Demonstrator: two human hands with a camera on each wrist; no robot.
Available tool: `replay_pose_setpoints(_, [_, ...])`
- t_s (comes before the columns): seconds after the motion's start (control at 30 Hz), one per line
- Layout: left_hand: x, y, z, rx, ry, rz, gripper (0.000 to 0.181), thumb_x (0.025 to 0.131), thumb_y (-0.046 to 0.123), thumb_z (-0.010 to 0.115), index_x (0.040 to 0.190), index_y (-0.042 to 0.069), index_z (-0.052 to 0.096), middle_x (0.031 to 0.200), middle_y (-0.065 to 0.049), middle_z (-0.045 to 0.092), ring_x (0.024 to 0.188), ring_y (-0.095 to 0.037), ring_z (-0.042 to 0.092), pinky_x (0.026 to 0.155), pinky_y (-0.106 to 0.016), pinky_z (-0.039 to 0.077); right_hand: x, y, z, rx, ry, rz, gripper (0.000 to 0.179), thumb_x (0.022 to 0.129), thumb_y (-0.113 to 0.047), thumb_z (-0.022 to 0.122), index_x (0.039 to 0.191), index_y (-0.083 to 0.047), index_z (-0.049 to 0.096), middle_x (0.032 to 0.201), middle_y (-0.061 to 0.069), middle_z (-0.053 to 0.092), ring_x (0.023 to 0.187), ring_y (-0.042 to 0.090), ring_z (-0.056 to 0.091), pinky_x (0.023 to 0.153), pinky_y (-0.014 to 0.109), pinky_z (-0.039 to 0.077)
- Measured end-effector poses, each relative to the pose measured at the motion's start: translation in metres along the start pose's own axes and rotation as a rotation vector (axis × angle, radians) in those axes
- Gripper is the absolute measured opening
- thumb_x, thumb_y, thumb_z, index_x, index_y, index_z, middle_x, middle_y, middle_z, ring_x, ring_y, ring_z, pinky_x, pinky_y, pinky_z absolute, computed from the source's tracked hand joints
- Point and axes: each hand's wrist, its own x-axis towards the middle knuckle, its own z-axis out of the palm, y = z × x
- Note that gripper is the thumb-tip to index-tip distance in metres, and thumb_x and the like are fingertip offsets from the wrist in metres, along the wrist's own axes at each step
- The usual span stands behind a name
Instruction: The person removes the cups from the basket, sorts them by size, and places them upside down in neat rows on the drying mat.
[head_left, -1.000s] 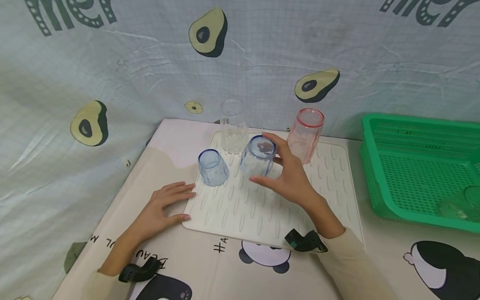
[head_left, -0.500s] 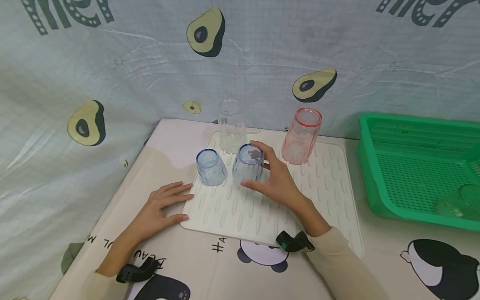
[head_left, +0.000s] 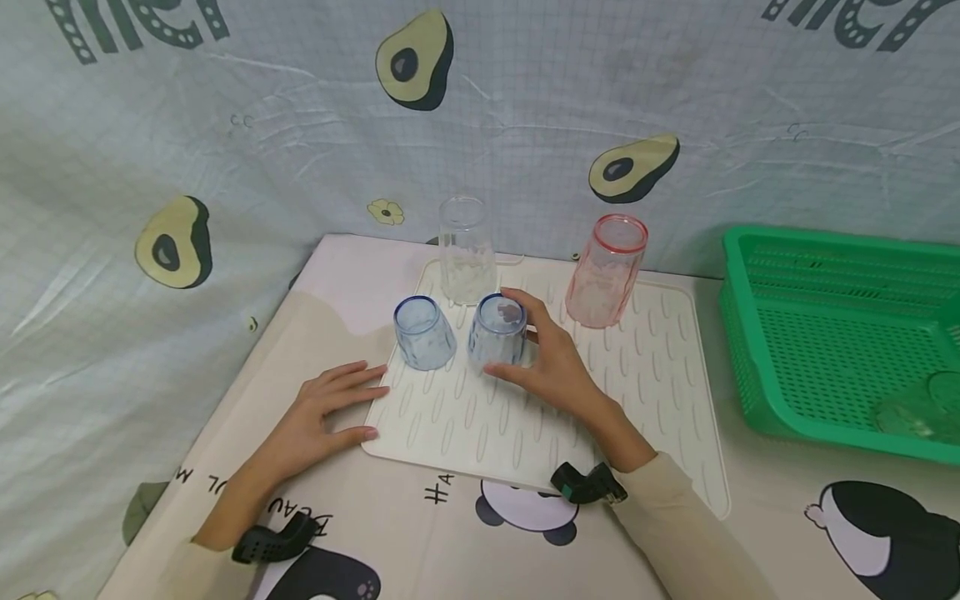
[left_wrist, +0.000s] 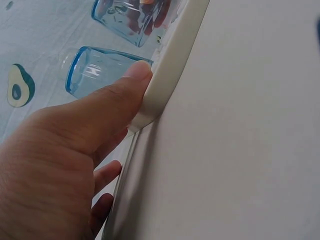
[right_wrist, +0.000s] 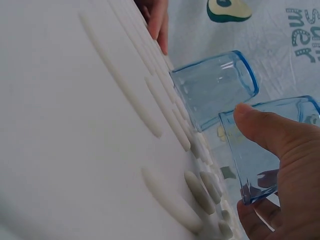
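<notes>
My right hand [head_left: 558, 367] holds a short blue glass [head_left: 495, 337] from the right, thumb at the near side and fingers at the far side. The glass stands narrower end up at the white ribbed drying mat [head_left: 525, 450]; whether its lower edge touches the mat, I cannot tell. A matching blue glass [head_left: 424, 337] stands just left of it, with a small gap. My left hand [head_left: 318, 417] rests at the mat's left edge, fingers extended; in the left wrist view its thumb [left_wrist: 120, 95] lies along the mat's rim [left_wrist: 175, 55].
Behind the blue glasses stands a tall clear glass [head_left: 467, 258]. A tall pink-rimmed glass [head_left: 606, 279] is at the mat's back right. The green plastic basket [head_left: 761, 383] on the right contains a glass [head_left: 918, 408] lying on its side. A printed curtain [head_left: 525, 100] hangs behind.
My right hand has moved the blue glass left, toward me and lower, beside the other blue glass and away from the pink-rimmed one. During the last half second it has barely moved. The left hand stays put.
</notes>
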Motion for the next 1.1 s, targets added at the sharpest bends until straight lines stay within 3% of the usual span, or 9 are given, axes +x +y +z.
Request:
replay_pose_setpoints(0.57, [0.001,0.002,-0.001,-0.026,0.002,0.007,0.052,0.074,0.02,0.083,0.123,0.014,0.067,0.14,-0.002,0.051,0.135,-0.028,0.033,0.095,-0.053,0.023,-0.001,0.011,0.007,0.055,-0.049,-0.008,0.095,0.07,-0.017,0.087,0.146,-0.028,0.029,0.138,0.003,0.047,0.124,0.013,0.046,0.1,0.033,0.043])
replay_pose_setpoints(1.1, [0.0,0.001,-0.001,-0.018,0.002,0.011,0.053,0.073,0.019,0.083,0.123,0.013,0.067,0.14,-0.003,0.052,0.135,-0.026,0.033,0.095,-0.054,0.023,-0.001,0.008,0.01,-0.091,-0.083,0.037,0.098,0.07,-0.03,0.086,0.147,-0.029,0.025,0.141,0.007,0.044,0.121,0.023,0.05,0.097,0.042,0.045])
